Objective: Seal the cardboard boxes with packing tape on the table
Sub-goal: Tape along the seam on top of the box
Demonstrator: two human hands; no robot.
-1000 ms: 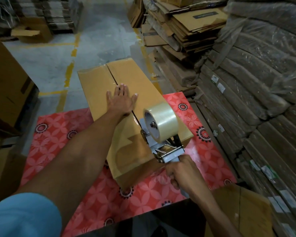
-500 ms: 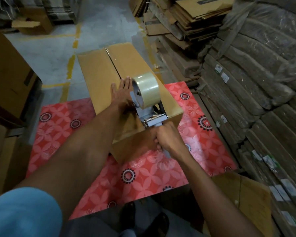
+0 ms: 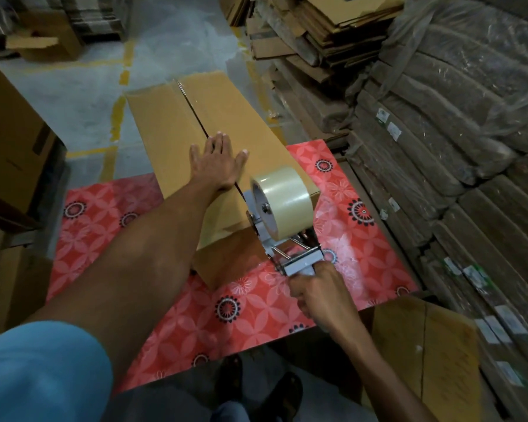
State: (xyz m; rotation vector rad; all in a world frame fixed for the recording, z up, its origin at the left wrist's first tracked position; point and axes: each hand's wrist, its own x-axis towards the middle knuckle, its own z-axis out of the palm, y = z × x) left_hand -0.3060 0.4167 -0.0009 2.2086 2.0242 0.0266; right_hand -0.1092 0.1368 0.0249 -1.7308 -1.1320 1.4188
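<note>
Both hands work: my left hand [image 3: 218, 166] presses flat, fingers straight, on the cardboard box [image 3: 165, 123]; my right hand [image 3: 319, 295] grips the tape dispenser [image 3: 282, 220] at its near end.

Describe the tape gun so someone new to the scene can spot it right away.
Find the red floral table with one long box lying on it. At the box's near right corner, the right hand grips a grey metal tape gun. It is the only thing carrying a fat roll of pale clear tape.
</note>
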